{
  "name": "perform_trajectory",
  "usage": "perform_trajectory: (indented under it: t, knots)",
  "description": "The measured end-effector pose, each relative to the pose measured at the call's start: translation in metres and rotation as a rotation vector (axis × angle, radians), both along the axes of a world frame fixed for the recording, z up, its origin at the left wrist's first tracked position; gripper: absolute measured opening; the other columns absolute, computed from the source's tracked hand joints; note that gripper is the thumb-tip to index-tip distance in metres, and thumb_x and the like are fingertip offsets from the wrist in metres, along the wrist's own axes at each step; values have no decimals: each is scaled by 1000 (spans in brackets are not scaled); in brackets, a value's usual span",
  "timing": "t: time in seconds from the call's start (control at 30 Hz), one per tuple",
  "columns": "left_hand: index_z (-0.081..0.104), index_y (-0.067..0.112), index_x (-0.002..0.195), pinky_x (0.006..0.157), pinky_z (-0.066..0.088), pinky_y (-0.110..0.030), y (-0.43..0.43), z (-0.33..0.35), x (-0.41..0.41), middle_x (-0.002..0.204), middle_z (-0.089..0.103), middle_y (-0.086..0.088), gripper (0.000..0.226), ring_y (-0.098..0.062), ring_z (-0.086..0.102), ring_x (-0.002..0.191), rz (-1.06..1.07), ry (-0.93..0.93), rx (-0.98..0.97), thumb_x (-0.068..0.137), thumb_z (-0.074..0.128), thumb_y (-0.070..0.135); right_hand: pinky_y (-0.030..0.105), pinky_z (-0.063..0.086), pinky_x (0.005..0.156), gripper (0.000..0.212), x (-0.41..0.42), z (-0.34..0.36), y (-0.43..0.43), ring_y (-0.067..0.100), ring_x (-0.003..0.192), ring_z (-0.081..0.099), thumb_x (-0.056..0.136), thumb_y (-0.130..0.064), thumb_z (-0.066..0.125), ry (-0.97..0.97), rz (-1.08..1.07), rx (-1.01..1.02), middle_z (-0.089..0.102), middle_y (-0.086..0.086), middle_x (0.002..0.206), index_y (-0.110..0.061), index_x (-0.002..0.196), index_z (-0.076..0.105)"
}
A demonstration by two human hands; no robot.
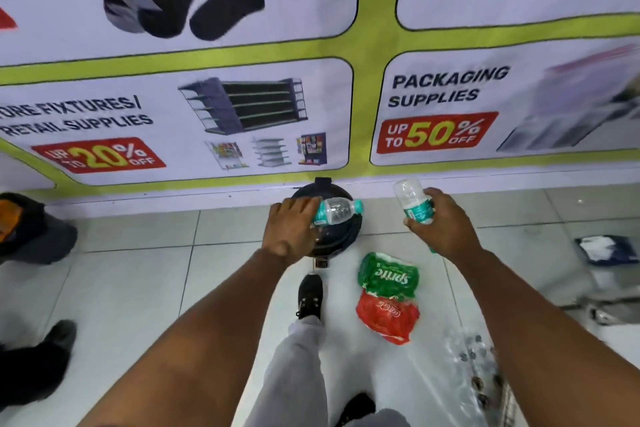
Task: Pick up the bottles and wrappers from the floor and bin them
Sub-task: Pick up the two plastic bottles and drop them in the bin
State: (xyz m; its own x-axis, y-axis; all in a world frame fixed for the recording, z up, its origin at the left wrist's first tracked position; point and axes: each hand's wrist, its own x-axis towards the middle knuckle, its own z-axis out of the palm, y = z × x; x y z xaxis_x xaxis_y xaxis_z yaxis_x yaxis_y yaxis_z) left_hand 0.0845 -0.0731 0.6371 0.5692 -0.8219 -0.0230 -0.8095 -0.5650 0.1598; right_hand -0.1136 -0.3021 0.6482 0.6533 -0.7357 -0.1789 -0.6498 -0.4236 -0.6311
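Observation:
A black pedal bin (pixel 341 236) stands against the wall, its lid up, and my black shoe (pixel 310 295) rests on its pedal. My left hand (pixel 289 229) holds a clear plastic bottle (pixel 337 211) with a teal label sideways over the bin's opening. My right hand (pixel 441 222) holds a second clear bottle (pixel 414 201) with a teal label, to the right of the bin and above the floor. On the tiles just right of the bin lie a green Sprite wrapper (pixel 389 276) and a red Coca-Cola wrapper (pixel 388 317), touching each other.
A printed banner (pixel 207 121) covers the wall behind the bin. Clear crumpled plastic (pixel 474 360) lies on the floor at lower right, and a dark blue and white packet (pixel 606 250) at far right. Another person's dark shoes (pixel 38 229) stand at the left.

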Motion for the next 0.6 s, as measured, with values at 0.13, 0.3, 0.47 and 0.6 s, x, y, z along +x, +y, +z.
perform_trajectory:
  t: [0.13,0.3,0.47,0.6]
  knots:
    - [43,25,135,94,41,-46,5,24,9,129,60,-4,61,-31,52,114,30,-40,-13,81,62,44,42,52,88,71,2,26,-6,27,101,62,71,-40,80,-42,43,-23,60,10,119,-22,131,46]
    - [43,23,136,95,41,-44,15,43,21,130,59,-2,61,-29,50,117,53,-87,18,81,60,45,43,52,90,70,3,44,-11,24,105,61,74,-41,79,-51,75,-27,59,7,124,-23,132,45]
    - [43,24,135,97,41,-44,11,41,32,131,59,-1,61,-28,49,118,83,-69,36,81,62,45,44,53,90,70,10,42,-17,22,104,60,76,-42,77,-18,109,-14,58,5,125,-25,133,42]
    - [42,24,136,98,42,-45,1,31,43,133,58,-2,62,-28,49,120,92,-55,42,81,63,47,41,52,90,72,21,32,-28,22,105,60,76,-42,77,8,119,-3,59,6,125,-23,135,41]
